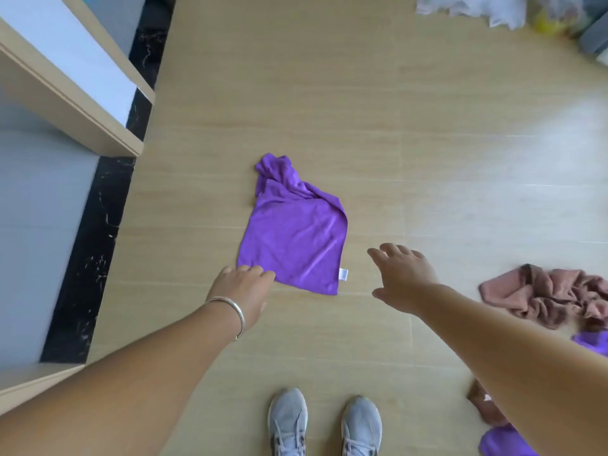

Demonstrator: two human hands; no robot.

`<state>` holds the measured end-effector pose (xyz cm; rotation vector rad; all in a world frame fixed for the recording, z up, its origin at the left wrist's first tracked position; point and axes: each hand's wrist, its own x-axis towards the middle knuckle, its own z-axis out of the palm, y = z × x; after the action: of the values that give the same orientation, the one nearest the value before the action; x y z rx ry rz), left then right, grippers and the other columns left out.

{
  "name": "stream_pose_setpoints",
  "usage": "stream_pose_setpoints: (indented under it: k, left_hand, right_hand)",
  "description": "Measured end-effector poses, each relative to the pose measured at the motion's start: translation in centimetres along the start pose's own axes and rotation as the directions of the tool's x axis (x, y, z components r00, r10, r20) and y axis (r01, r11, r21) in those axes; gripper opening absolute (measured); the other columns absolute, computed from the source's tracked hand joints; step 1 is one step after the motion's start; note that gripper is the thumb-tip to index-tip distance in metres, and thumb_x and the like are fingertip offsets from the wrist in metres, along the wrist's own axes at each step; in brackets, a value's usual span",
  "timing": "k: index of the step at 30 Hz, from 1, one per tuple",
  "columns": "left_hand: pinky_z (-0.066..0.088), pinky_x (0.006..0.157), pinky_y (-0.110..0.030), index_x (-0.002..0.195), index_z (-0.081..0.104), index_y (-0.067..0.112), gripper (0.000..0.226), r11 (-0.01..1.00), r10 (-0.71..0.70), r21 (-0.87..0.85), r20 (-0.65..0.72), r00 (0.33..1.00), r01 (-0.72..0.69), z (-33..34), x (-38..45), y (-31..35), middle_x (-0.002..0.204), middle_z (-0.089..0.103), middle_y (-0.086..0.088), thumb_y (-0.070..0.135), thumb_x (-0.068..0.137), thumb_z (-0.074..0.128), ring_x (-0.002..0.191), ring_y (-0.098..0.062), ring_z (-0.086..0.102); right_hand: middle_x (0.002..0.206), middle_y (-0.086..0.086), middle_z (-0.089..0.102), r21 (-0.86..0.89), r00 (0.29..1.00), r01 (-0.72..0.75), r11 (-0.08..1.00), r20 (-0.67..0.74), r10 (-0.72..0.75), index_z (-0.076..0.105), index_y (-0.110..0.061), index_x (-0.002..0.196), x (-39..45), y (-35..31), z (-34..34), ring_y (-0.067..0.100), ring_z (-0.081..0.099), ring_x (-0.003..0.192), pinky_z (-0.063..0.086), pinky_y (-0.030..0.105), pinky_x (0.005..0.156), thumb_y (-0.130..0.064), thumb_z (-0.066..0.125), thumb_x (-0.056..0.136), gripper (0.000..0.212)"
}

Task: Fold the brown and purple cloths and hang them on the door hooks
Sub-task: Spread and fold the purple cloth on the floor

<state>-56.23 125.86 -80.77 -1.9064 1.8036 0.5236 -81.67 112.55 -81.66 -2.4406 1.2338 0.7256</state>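
Forearms entered from the bottom edge, closest to the lens, with a pair of grey trainers (324,422) planted between them on the pale wood-look floor (329,77).

Item, far left: white panels with tan edging (65,90), probably door or cabinet leaves, standing beside a black marbled strip (88,258). No hooks were visible.

Item: left hand (241,287), a silver bangle (230,312) at the wrist, fingers gently bent with their tips touching the near-left corner of the purple cloth (292,232). Whether that corner was pinched or merely touched could not be told.

Item: purple cloth, lying on the floor ahead of the shoes; near portion spread flat, far end bunched and twisted. Its long axis ran away from the person, leaning slightly left. A white label (343,274) marked the near-right corner.

Item: right hand (403,278), fingers spread and relaxed, holding nothing, just right of the label corner and apart from the cloth.

Item, right: crumpled brown cloth (556,294), well clear of both hands. Further purple and brown fabric (500,442) lay at the lower right, partly hidden by the right arm.

Item, top right: blurred white bags and a yellow object (552,24).

Judgement: the left hand was nearer; the label corner lay left of the right fingers, so a short inward reach would secure both near corners for the first fold.
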Motion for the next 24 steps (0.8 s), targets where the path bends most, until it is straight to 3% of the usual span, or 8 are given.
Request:
stream_pose_setpoints:
  k: [7, 12, 20, 24]
  left_hand:
    - [0.035, 0.095, -0.034, 0.124, 0.048, 0.024, 0.036, 0.997, 0.008, 0.081, 0.037, 0.999, -0.011, 10.5, 6.1, -2.3, 0.123, 0.054, 0.003, 0.024, 0.089, 0.056, 0.118, -0.020, 0.051]
    - [0.038, 0.094, -0.033, 0.121, 0.049, 0.021, 0.037, 0.990, -0.009, 0.142, 0.068, 0.998, 0.000, 18.1, 10.8, -3.3, 0.121, 0.054, 0.001, 0.017, 0.085, 0.058, 0.118, -0.020, 0.051]
    - [0.044, 0.078, -0.036, 0.122, 0.044, 0.014, 0.043, 0.988, -0.107, 0.119, 0.050, 0.993, 0.101, 26.6, 17.7, -5.3, 0.118, 0.051, -0.005, 0.004, 0.082, 0.058, 0.111, -0.025, 0.054]
    - [0.041, 0.085, -0.037, 0.122, 0.042, 0.016, 0.049, 0.989, -0.106, 0.097, -0.024, 0.994, 0.108, 29.3, 20.8, -6.5, 0.117, 0.048, -0.004, 0.002, 0.079, 0.059, 0.112, -0.025, 0.052]
  right_hand:
    - [0.151, 0.002, 0.027, 0.012, 0.995, 0.098, 0.995, 0.018, -0.098, 0.022, -0.022, 0.146, 5.3, -4.3, 10.4, 0.021, 0.026, 0.140, 0.027, 0.038, 0.112, -0.050, 0.068, 0.079, 0.086]
    - [0.146, 0.004, 0.029, -0.039, 0.992, 0.119, 0.992, 0.032, -0.118, 0.026, -0.018, 0.142, 9.9, -6.4, 17.8, 0.023, 0.024, 0.139, 0.028, 0.038, 0.110, -0.044, 0.065, 0.079, 0.078]
    - [0.134, 0.003, 0.034, -0.158, 0.995, 0.103, 0.982, 0.032, -0.099, 0.034, -0.015, 0.131, 17.0, -8.3, 27.5, 0.022, 0.035, 0.126, 0.036, 0.036, 0.099, -0.026, 0.063, 0.078, 0.062]
    - [0.129, 0.005, 0.035, -0.184, 0.997, 0.068, 0.981, -0.025, -0.074, 0.030, -0.012, 0.135, 20.1, -8.5, 30.1, 0.023, 0.044, 0.111, 0.043, 0.033, 0.080, -0.012, 0.060, 0.079, 0.063]
